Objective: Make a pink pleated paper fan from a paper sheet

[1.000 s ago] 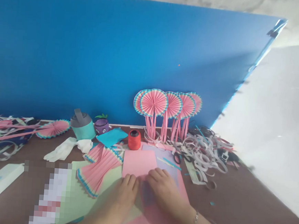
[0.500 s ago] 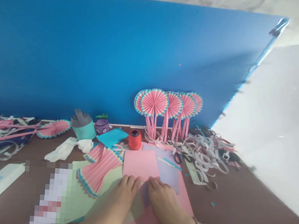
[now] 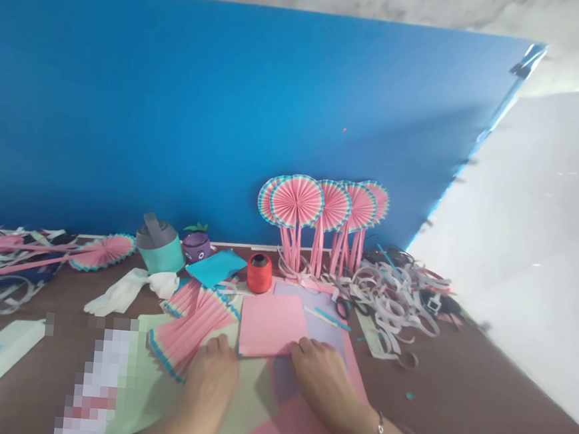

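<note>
A folded pink paper sheet (image 3: 273, 326) lies in front of me on overlapping large sheets. My right hand (image 3: 320, 376) is at its near right corner, fingers closed over that corner with the fingertips partly hidden. To the left, my left hand (image 3: 213, 368) is apart from the sheet, palm down over the pale green paper (image 3: 249, 401). Its fingers are bent slightly and look empty, beside a pleated pink paper fan (image 3: 193, 330) with blue-edged ends. A lilac sheet (image 3: 329, 354) and a larger pink sheet (image 3: 297, 428) lie under the right hand.
Finished round fans (image 3: 298, 201) on pink sticks stand against the blue panel (image 3: 177, 114). A red thread spool (image 3: 259, 275), blue paper (image 3: 215, 268), scissors (image 3: 343, 308), a teal container (image 3: 161, 250) and white gloves (image 3: 123, 291) surround the sheets. Curled strips (image 3: 388, 292) pile up at right.
My left hand has moved left, off the pink sheet's near edge toward the pleated fan. My right hand has stayed at the sheet's corner, and more of its near edge now shows.
</note>
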{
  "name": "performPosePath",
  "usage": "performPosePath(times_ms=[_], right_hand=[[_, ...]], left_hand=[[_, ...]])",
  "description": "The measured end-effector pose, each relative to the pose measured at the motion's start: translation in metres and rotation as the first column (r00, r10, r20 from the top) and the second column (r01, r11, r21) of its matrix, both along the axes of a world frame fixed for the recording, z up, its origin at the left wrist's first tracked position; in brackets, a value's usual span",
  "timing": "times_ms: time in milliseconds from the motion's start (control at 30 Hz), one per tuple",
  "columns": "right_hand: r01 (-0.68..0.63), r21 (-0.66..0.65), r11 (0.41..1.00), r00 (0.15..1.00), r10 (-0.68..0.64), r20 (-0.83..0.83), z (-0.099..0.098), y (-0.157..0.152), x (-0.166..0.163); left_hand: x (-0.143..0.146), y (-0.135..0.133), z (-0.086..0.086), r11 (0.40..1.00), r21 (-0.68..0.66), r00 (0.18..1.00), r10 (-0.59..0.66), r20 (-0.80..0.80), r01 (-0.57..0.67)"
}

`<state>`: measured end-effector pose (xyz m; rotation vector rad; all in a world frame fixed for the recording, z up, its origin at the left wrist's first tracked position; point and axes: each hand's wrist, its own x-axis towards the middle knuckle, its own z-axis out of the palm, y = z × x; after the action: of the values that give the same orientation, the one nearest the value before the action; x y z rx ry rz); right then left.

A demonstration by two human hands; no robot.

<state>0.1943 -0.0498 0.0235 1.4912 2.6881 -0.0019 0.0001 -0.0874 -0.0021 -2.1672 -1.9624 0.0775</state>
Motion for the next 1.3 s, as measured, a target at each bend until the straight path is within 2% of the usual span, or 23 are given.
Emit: performPosePath(times_ms=[167,333,433,500,600,667,700,733,800,833,867,900,933,1000,1033,1100,1167,1233,1267,1300], right_hand=[[-0.031,-0.017,0.999,0.999,0.031,-0.014,-0.001,0.009,0.005],[-0.109,0.036,0.993,0.994,0.11,-0.018,-0.012,0.016,0.01],[-0.141,0.027,0.99,0.988,0.142,-0.059,-0.012,0.018,0.014],[-0.141,0.027,0.99,0.987,0.143,-0.079,-0.01,0.018,0.015],[-0.112,0.034,0.993,0.986,0.116,-0.122,-0.009,0.019,0.015],[-0.085,0.044,0.995,0.969,0.093,-0.227,-0.011,0.022,0.016],[-0.065,0.05,0.997,0.949,0.077,-0.307,-0.012,0.024,0.018],[-0.043,0.053,0.998,0.916,0.06,-0.396,-0.013,0.026,0.019],[0.003,0.05,0.999,0.824,0.026,-0.566,-0.015,0.03,0.022],[0.022,0.053,0.998,0.773,0.016,-0.635,-0.014,0.031,0.023],[0.031,0.062,0.998,0.725,0.02,-0.689,-0.014,0.032,0.023],[0.031,0.083,0.996,0.685,0.04,-0.727,-0.013,0.031,0.023],[0.025,0.116,0.993,0.658,0.071,-0.75,-0.012,0.03,0.021],[-0.005,0.207,0.978,0.646,0.161,-0.746,-0.01,0.025,0.016],[-0.031,0.26,0.965,0.658,0.216,-0.721,-0.009,0.022,0.013],[-0.074,0.366,0.927,0.694,0.312,-0.649,-0.006,0.016,0.009],[-0.124,0.436,0.891,0.725,0.381,-0.573,-0.002,0.013,0.007],[-0.166,0.464,0.87,0.731,0.424,-0.534,0.006,0.013,0.01],[-0.167,0.471,0.866,0.719,0.434,-0.542,0.012,0.014,0.012],[-0.143,0.489,0.86,0.694,0.44,-0.57,0.017,0.015,0.016]], left_hand=[[-0.007,0.01,0.018,0.994,-0.097,0.996,0.049,0.071,-0.042],[-0.003,0.014,0.025,0.99,-0.122,0.993,0.082,0.087,-0.072],[-0.003,0.017,0.03,0.983,-0.17,0.993,0.082,0.086,-0.067],[-0.004,0.019,0.033,0.983,-0.177,0.987,0.077,0.14,-0.052],[-0.008,0.023,0.033,0.98,-0.182,0.934,0.135,0.33,-0.077],[-0.012,0.026,0.031,0.98,-0.178,0.838,0.174,0.517,-0.093],[-0.014,0.028,0.03,0.98,-0.177,0.759,0.185,0.625,-0.093],[-0.015,0.03,0.03,0.98,-0.176,0.651,0.192,0.734,-0.091],[-0.015,0.033,0.032,0.982,-0.176,0.375,0.191,0.907,-0.076],[-0.013,0.033,0.034,0.982,-0.179,0.244,0.188,0.952,-0.056],[-0.01,0.033,0.037,0.982,-0.184,0.145,0.186,0.972,-0.026],[-0.004,0.031,0.04,0.983,-0.182,0.087,0.18,0.98,0.013],[0.002,0.029,0.044,0.98,-0.187,0.073,0.182,0.981,0.066],[0.019,0.025,0.051,0.975,-0.159,0.093,0.146,0.985,0.156],[0.028,0.023,0.052,0.98,-0.119,0.102,0.103,0.989,0.162],[0.043,0.022,0.052,0.992,-0.021,0.118,0.007,0.993,0.121],[0.049,0.024,0.048,0.993,0.083,0.173,-0.096,0.98,0.083],[0.046,0.028,0.045,0.978,0.201,0.307,-0.206,0.929,0.047],[0.041,0.031,0.044,0.953,0.302,0.414,-0.286,0.864,0.029],[0.034,0.032,0.043,0.9,0.433,0.53,-0.388,0.754,0.043]])
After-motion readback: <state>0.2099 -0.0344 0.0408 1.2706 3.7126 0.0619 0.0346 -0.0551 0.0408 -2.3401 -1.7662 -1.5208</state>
